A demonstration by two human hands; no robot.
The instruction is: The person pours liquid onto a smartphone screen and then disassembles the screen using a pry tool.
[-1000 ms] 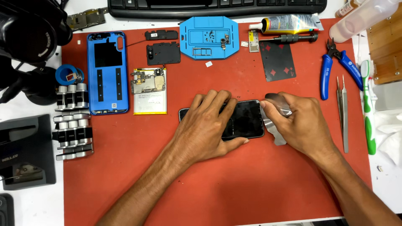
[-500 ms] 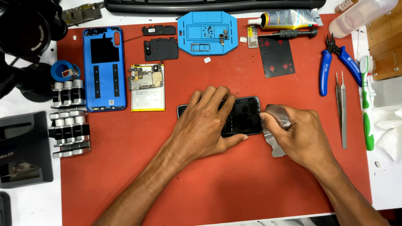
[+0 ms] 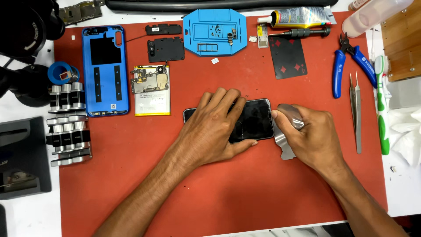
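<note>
- Red work mat [image 3: 219,197] spread over a white bench [image 3: 26,219], filling most of the view from above.
- Black phone screen [image 3: 256,118] lying flat near the middle of the mat, long side running left to right.
- Left hand [image 3: 215,127] pressed palm-down over the left half of the screen, fingers spread, thumb along the lower edge; pinning, not clasping.
- Right hand [image 3: 313,136] just beside the right end of the screen, fingers curled around a thin silvery plastic sheet [image 3: 290,115], its tip meeting the screen's edge.
- Blue phone back cover [image 3: 105,70] lying inside-up at upper left, a battery with circuit board [image 3: 151,90] just beside it.
- Small black cover plates [image 3: 165,48] above the battery, near a blue holding fixture [image 3: 215,33] at the top edge.
- Glue tube [image 3: 298,17] and a dark screwdriver [image 3: 302,32] at the top, a black card with red pips [image 3: 287,57] below them.
- Blue-handled cutters [image 3: 346,61], tweezers [image 3: 356,114] and a green-and-white toothbrush [image 3: 381,105] along the right side of the mat.
- Rows of metal clamps [image 3: 66,118] on the left edge, a blue tape roll [image 3: 61,72] above them.
- Wooden board [image 3: 401,39] in the upper right corner, white tissue [image 3: 405,131] below it.
</note>
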